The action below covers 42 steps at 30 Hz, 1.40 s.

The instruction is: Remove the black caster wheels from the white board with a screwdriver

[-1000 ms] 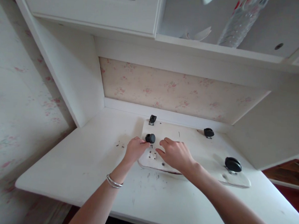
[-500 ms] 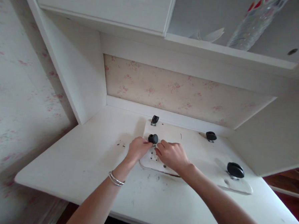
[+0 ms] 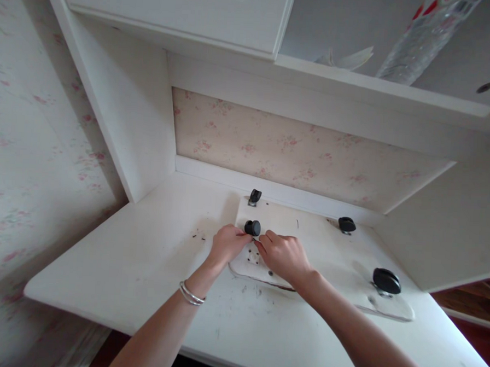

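Pinched in my left hand (image 3: 230, 243) is a black caster wheel (image 3: 252, 227), held above the white board (image 3: 319, 258) near its left end. My right hand (image 3: 280, 252) is closed beside it, thumb and forefinger together on a small dark screw (image 3: 254, 240) just below the wheel; the fingers partly hide it. Several screw holes (image 3: 252, 256) show in the board under my hands. Three other casters stand on the board: one at the back left (image 3: 254, 197), one at the back right (image 3: 347, 224) and one at the front right (image 3: 386, 281).
Small dark screws (image 3: 203, 239) lie on the white desktop (image 3: 162, 278) left of the board. A side panel (image 3: 121, 106) rises at the left. Overhead, a shelf (image 3: 381, 87) carries a clear plastic bottle (image 3: 420, 47) and some paper (image 3: 356, 59).
The view has shifted very slightly. My right fingertips have moved a little closer to my left fingertips, just below the caster wheel; both hands otherwise keep their places.
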### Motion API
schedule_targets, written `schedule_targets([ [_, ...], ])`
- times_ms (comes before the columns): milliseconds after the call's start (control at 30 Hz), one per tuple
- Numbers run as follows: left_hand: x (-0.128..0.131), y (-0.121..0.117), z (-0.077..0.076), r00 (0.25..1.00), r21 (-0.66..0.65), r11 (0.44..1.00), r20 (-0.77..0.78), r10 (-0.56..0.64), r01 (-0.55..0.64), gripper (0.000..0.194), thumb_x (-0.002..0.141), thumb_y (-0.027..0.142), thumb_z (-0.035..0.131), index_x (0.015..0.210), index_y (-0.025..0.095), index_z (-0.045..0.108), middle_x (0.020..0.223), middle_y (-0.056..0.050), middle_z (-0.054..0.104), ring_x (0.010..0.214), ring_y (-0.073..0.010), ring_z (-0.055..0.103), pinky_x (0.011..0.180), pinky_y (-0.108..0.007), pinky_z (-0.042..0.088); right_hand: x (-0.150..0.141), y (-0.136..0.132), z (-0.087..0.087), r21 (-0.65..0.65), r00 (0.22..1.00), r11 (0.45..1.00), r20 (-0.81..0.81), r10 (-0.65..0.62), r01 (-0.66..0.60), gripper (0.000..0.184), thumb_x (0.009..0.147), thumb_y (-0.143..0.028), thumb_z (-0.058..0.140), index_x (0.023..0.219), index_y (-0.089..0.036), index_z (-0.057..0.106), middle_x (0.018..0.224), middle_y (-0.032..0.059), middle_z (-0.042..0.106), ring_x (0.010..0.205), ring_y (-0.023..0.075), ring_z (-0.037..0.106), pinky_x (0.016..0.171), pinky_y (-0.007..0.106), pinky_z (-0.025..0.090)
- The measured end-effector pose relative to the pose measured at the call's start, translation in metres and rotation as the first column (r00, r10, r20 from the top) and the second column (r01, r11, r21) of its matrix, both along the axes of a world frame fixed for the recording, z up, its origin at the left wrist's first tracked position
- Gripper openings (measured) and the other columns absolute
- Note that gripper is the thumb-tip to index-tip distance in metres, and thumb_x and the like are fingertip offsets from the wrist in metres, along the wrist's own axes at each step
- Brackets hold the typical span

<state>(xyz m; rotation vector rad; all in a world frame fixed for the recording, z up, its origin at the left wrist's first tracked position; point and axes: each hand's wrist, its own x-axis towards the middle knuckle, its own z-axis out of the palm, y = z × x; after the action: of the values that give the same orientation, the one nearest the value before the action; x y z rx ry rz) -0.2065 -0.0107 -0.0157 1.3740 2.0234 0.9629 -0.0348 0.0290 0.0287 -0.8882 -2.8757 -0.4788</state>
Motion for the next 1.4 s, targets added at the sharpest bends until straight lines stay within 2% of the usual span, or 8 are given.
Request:
schedule_targets([
  [133, 0.001, 0.0, 0.0, 1.0, 0.001, 1.0, 0.007, -0.011, 0.011, 0.028, 0.081, 0.043, 0.061, 0.075, 0.024, 0.08, 0.077, -0.002, 0.075, 0.077, -0.0203, 0.067, 0.065, -0.027, 0.04, 0.001, 0.0, 0.0, -0.027, 0.999, 0.999, 0.032, 0.028, -0.027, 0.026, 0.098, -0.02, 0.041, 0.093, -0.019, 0.066, 0.09, 0.0055, 0.069, 0.069, 0.0167, 0.064, 0.053, 0.029, 0.027],
  [267, 0.0, -0.001, 0.0, 1.0, 0.006, 1.0, 0.004, -0.007, 0.007, 0.027, 0.08, 0.043, 0.061, 0.075, 0.024, 0.08, 0.081, -0.003, 0.076, 0.078, -0.0207, 0.067, 0.065, -0.027, 0.04, 0.001, 0.0, 0.001, -0.035, 0.999, 0.999, 0.042, 0.014, -0.013, 0.026, 0.094, -0.013, 0.04, 0.091, -0.018, 0.065, 0.09, 0.006, 0.069, 0.069, 0.0166, 0.064, 0.052, 0.03, 0.026],
  [500, -0.001, 0.001, -0.001, 1.0, 0.002, 1.0, -0.001, -0.006, 0.006, 0.027, 0.08, 0.043, 0.062, 0.076, 0.024, 0.08, 0.08, -0.004, 0.075, 0.081, -0.0217, 0.067, 0.067, -0.028, 0.041, -0.002, 0.0, 0.003, -0.056, 0.999, 0.998, 0.044, 0.002, 0.0, 0.029, 0.097, -0.018, 0.038, 0.092, -0.018, 0.066, 0.09, 0.0065, 0.069, 0.071, 0.0169, 0.065, 0.053, 0.029, 0.028],
  [833, -0.001, 0.0, 0.0, 1.0, 0.003, 1.0, -0.007, -0.011, 0.011, 0.028, 0.08, 0.045, 0.061, 0.075, 0.025, 0.08, 0.08, -0.003, 0.075, 0.079, -0.0213, 0.068, 0.065, -0.027, 0.04, -0.007, -0.005, 0.003, -0.113, 0.996, 0.989, 0.007, -0.09, 0.09, 0.029, 0.096, -0.022, 0.04, 0.091, -0.02, 0.069, 0.091, 0.0062, 0.071, 0.071, 0.0182, 0.066, 0.055, 0.027, 0.034],
  [1100, 0.0, -0.001, 0.002, 1.0, -0.002, 1.0, -0.018, -0.017, 0.017, 0.027, 0.08, 0.043, 0.061, 0.076, 0.025, 0.08, 0.078, -0.004, 0.075, 0.081, -0.022, 0.067, 0.067, -0.028, 0.04, -0.007, -0.004, 0.014, -0.198, 0.985, 0.967, -0.036, -0.171, 0.161, 0.027, 0.091, -0.021, 0.044, 0.093, -0.024, 0.071, 0.092, 0.0035, 0.074, 0.077, 0.0184, 0.068, 0.059, 0.027, 0.039],
  [1233, 0.001, -0.003, 0.002, 1.0, -0.006, 1.0, -0.015, -0.016, 0.016, 0.028, 0.08, 0.044, 0.061, 0.079, 0.025, 0.081, 0.078, -0.003, 0.075, 0.08, -0.0217, 0.068, 0.068, -0.028, 0.04, -0.004, 0.001, 0.022, -0.375, 0.955, 0.902, -0.114, -0.275, 0.215, 0.036, 0.087, -0.021, 0.044, 0.105, -0.03, 0.074, 0.104, 0.0017, 0.076, 0.09, 0.0206, 0.07, 0.072, 0.029, 0.045],
  [1300, 0.001, -0.003, 0.002, 1.0, -0.005, 1.0, -0.015, -0.008, 0.008, 0.029, 0.081, 0.044, 0.06, 0.081, 0.024, 0.081, 0.082, -0.004, 0.075, 0.081, -0.022, 0.068, 0.069, -0.028, 0.041, -0.004, 0.003, 0.023, -0.477, 0.933, 0.849, -0.143, -0.331, 0.228, 0.036, 0.089, -0.025, 0.044, 0.106, -0.031, 0.076, 0.103, 0.0026, 0.077, 0.092, 0.0216, 0.07, 0.076, 0.029, 0.045],
  [1400, 0.001, -0.003, 0.0, 1.0, -0.005, 1.0, -0.017, -0.003, 0.003, 0.03, 0.081, 0.045, 0.06, 0.084, 0.024, 0.081, 0.084, -0.005, 0.075, 0.082, -0.0222, 0.068, 0.068, -0.028, 0.041, -0.005, 0.003, 0.022, -0.552, 0.92, 0.801, -0.143, -0.365, 0.231, 0.036, 0.09, -0.03, 0.043, 0.1, -0.031, 0.078, 0.096, 0.0047, 0.077, 0.091, 0.0224, 0.069, 0.074, 0.029, 0.043],
])
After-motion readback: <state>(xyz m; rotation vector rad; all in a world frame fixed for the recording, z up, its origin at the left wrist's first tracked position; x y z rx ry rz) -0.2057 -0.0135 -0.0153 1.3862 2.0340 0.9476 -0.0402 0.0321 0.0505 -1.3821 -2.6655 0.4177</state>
